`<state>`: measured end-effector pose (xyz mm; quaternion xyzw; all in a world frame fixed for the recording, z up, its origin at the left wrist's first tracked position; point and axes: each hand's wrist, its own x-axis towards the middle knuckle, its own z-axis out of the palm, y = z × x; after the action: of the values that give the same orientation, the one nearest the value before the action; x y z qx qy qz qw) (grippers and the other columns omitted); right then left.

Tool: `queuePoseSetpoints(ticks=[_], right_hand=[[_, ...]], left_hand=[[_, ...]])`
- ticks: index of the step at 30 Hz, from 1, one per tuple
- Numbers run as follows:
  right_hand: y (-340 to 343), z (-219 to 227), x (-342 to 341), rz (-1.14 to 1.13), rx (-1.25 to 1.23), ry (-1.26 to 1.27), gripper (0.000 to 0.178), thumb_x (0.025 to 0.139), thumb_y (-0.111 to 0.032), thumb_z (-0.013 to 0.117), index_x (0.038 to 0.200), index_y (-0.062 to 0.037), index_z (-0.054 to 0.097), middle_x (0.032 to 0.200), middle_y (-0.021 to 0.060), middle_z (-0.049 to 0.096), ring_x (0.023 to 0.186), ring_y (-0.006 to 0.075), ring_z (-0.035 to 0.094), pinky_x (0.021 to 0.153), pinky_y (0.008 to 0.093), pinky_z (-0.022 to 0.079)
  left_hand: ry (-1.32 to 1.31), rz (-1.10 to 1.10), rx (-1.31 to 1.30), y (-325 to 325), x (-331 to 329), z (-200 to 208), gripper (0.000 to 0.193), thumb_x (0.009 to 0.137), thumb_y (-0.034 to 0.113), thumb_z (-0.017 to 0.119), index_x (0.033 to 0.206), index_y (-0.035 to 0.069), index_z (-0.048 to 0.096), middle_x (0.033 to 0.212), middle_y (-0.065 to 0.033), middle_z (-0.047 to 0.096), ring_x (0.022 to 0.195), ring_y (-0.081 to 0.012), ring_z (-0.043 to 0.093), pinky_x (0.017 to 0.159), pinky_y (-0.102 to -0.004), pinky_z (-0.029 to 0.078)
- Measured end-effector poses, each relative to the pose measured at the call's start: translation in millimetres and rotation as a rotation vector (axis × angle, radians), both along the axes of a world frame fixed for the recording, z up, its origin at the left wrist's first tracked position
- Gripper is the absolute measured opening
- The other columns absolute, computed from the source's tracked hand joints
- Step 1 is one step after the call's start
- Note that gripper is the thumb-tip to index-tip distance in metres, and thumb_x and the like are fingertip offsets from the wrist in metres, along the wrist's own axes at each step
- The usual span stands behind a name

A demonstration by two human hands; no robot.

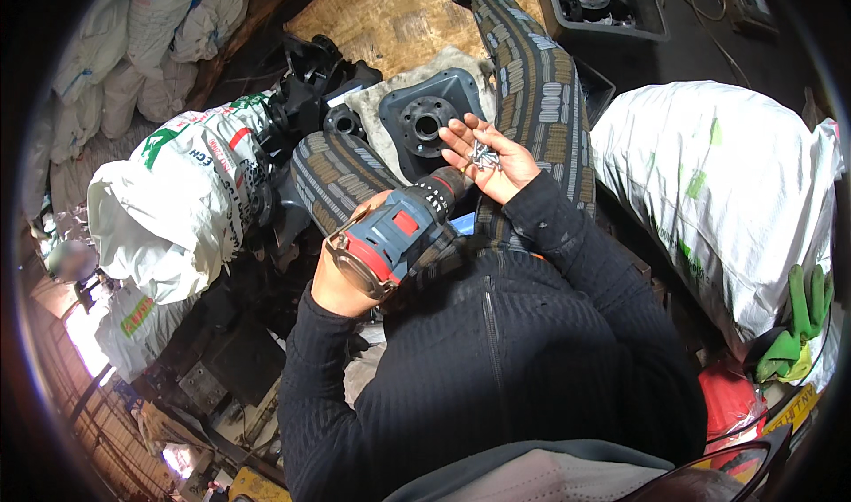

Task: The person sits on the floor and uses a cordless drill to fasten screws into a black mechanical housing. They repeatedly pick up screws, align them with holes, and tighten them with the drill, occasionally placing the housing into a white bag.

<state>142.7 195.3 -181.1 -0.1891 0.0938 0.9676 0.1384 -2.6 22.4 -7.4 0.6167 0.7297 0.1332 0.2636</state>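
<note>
My left hand point(341, 276) grips a blue, red and black cordless drill point(394, 231), its chuck pointing up and right toward my other hand. Palm up, my right hand point(487, 160) cups a small pile of metal screws point(483, 156), fingers half curled around them. Just beyond both hands a dark moulded plastic part with a round hub and ring of holes point(430, 121) lies on a pale cloth between my patterned trouser legs. I sit with knees raised, and my dark ribbed sleeves fill the lower middle.
White woven sacks point(177, 200) are piled at left, and a large white sack point(718, 183) stands at right. More black plastic parts point(310, 85) lie behind the left knee. A dark crate of parts point(594, 1) sits at top. Green gloves point(802, 320) hang at far right.
</note>
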Motion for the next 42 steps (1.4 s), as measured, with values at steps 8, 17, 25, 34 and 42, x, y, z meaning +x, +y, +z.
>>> queuePoseSetpoints(ticks=[8, 17, 25, 34, 42], right_hand=[[2.7, 8.2, -1.0, 0.067, 0.014, 0.059, 0.029, 0.097, -0.01, 0.05, 0.124, 0.0007, 0.049, 0.126, 0.018, 0.057, 0.119, 0.0312, 0.056, 0.096, 0.043, 0.051], [2.2, 9.4, 5.1, 0.192, 0.174, -0.057, 0.028, 0.094, -0.008, 0.057, 0.121, 0.0001, 0.054, 0.117, 0.0135, 0.062, 0.108, 0.0245, 0.063, 0.089, 0.0362, 0.056], [-5.5, 0.0, 12.4, 0.234, 0.215, -0.28, 0.032, 0.098, -0.015, 0.053, 0.126, -0.0009, 0.055, 0.103, 0.0047, 0.064, 0.091, 0.0137, 0.064, 0.075, 0.0268, 0.058], [20.3, -24.0, -22.1, 0.123, 0.518, -0.587, 0.029, 0.096, -0.023, 0.057, 0.115, -0.0012, 0.063, 0.072, -0.0055, 0.05, 0.059, 0.002, 0.043, 0.046, 0.0179, 0.034], [19.5, -67.0, -47.4, 0.381, 1.234, -0.822, 0.035, 0.085, -0.027, 0.073, 0.103, 0.0023, 0.07, 0.091, 0.0081, 0.07, 0.084, 0.012, 0.063, 0.079, 0.0259, 0.048]], left_hand=[[0.059, 0.001, 0.009, -1.8, -4.5, 2.9, 0.043, 0.072, 0.009, 0.069, 0.114, 0.007, 0.062, 0.11, -0.0078, 0.067, 0.104, -0.0247, 0.064, 0.091, -0.0338, 0.05], [0.112, -0.011, 0.005, -3.9, -7.5, 3.6, 0.037, 0.072, 0.011, 0.07, 0.108, 0.009, 0.064, 0.109, -0.0071, 0.065, 0.101, -0.0247, 0.064, 0.092, -0.0351, 0.05], [-0.009, 0.058, -0.049, 2.5, -7.7, 1.0, 0.043, 0.072, 0.008, 0.071, 0.114, 0.004, 0.063, 0.116, -0.0123, 0.065, 0.108, -0.0249, 0.063, 0.094, -0.0339, 0.049], [-0.077, 0.17, -0.049, 19.7, -18.6, -18.2, 0.044, 0.069, 0.007, 0.072, 0.111, 0.001, 0.063, 0.11, -0.015, 0.066, 0.106, -0.0314, 0.063, 0.094, -0.0375, 0.049], [-0.031, 0.126, -0.231, 58.0, -23.8, -16.4, 0.054, 0.07, 0.022, 0.076, 0.118, 0.004, 0.061, 0.124, -0.0136, 0.06, 0.1, -0.0301, 0.066, 0.086, -0.0364, 0.053]])
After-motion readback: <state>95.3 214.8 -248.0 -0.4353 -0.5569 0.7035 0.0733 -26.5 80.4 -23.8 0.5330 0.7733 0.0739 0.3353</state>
